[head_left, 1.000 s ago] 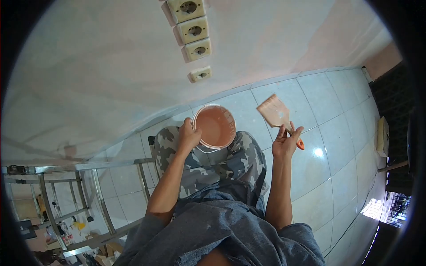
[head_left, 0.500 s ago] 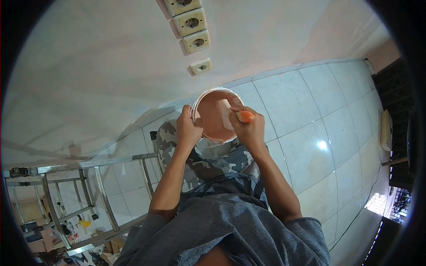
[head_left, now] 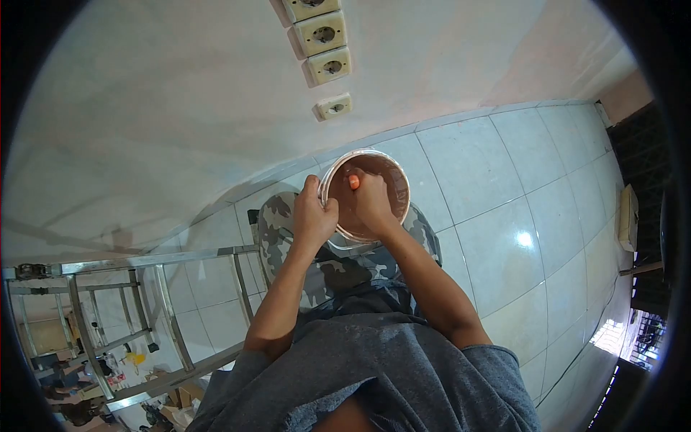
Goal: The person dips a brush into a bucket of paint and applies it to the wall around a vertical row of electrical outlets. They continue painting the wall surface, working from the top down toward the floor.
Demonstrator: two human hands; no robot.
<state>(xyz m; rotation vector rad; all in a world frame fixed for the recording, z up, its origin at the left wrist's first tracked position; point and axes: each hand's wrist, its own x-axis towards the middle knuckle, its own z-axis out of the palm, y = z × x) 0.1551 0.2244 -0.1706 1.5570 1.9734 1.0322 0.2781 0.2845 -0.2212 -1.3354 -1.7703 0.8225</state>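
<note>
Nearest to me is the grey shirt [head_left: 374,367], with both forearms running out from it over the camouflage trousers [head_left: 338,273]. The left hand [head_left: 313,216] is clamped on the near-left rim of the bucket [head_left: 396,187], thumb and fingers pinching the edge. The bucket sits just above the knees, but I cannot tell whether it rests on them.

The right hand [head_left: 373,205] is inside the mouth of the bucket, fist closed round the brush [head_left: 353,181]. Only the orange butt of the handle shows, poking out above the knuckles. The bristles are hidden beneath the hand, down in the brown-pink paint, or so I judge.

I read this step as loading the brush. The next move calls for a straight lift to clear the rim, a wipe against the edge to shed the excess, and a firm left hand so that the bucket does not tip.

The brush's long axis stands steeply — nearly along my line of sight. Its butt points up towards me and leans slightly far-left, and its head points down into the bucket.

Beyond lies the pale tiled floor [head_left: 504,216], with a metal ladder [head_left: 158,288] to the left. Farthest off is the wall [head_left: 180,108] — a column of sockets [head_left: 327,36] runs along it.
</note>
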